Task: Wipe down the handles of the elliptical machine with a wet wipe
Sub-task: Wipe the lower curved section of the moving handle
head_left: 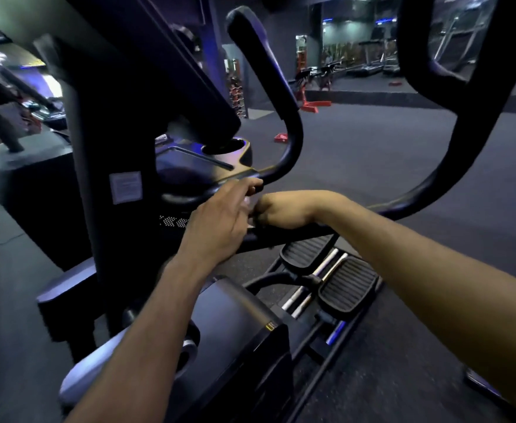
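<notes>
Nearest us, two pedals [327, 270] sit side by side low on the elliptical. Just above, both hands meet at the handle bar [281, 172]. The left hand [220, 218] has its fingers curled over the bar's lower end; the right hand [281, 209] is clenched beside it, touching the left. A pale scrap between them is probably the wipe [248, 206], though I cannot tell for sure. To do this well, I'd wrap the wipe fully round the bar and slide it upward along the curve. Farther on, the cup holder [224, 146] looks empty.
</notes>
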`<state>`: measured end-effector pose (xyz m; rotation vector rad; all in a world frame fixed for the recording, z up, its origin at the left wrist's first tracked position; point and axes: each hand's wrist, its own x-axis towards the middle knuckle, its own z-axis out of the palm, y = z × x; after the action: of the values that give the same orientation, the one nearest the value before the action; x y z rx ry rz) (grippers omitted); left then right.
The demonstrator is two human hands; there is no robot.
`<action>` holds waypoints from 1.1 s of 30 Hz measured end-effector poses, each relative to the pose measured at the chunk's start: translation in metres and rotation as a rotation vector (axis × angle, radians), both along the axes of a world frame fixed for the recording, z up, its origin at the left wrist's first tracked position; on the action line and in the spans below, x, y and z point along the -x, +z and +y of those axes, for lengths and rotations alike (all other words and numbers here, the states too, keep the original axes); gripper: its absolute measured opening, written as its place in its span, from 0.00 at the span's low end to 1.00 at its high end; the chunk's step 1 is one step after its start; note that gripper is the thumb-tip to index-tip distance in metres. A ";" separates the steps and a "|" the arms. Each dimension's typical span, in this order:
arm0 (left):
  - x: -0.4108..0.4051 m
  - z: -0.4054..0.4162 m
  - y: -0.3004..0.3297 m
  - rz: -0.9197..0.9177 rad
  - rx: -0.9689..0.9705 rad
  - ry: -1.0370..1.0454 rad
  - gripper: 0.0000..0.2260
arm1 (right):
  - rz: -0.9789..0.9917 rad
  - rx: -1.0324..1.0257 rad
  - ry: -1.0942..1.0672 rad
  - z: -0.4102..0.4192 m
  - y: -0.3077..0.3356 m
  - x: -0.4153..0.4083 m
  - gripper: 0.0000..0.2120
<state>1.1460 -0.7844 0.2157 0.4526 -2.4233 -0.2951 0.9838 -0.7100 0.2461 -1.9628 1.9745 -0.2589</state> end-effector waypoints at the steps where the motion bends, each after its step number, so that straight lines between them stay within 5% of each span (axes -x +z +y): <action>1: 0.002 0.000 0.000 0.000 -0.022 0.002 0.19 | 0.020 -0.026 -0.012 0.005 0.000 0.011 0.10; 17: 0.034 0.007 -0.008 -0.352 -0.050 0.136 0.13 | 0.352 0.179 -0.182 0.043 -0.025 0.046 0.13; 23: 0.028 0.017 0.001 -0.466 -0.030 0.155 0.25 | 0.318 0.253 -0.192 0.059 -0.035 0.050 0.18; 28: 0.048 0.030 0.008 -0.497 -0.019 0.151 0.19 | 0.649 0.320 -0.132 0.071 -0.042 0.067 0.18; 33: 0.090 0.055 0.013 -0.495 -0.019 0.057 0.19 | 0.502 0.339 -0.178 0.083 -0.047 0.077 0.27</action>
<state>1.0555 -0.7295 0.2284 0.6662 -2.8809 -0.1969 0.9066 -0.6274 0.1990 -2.2245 2.5728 -0.1613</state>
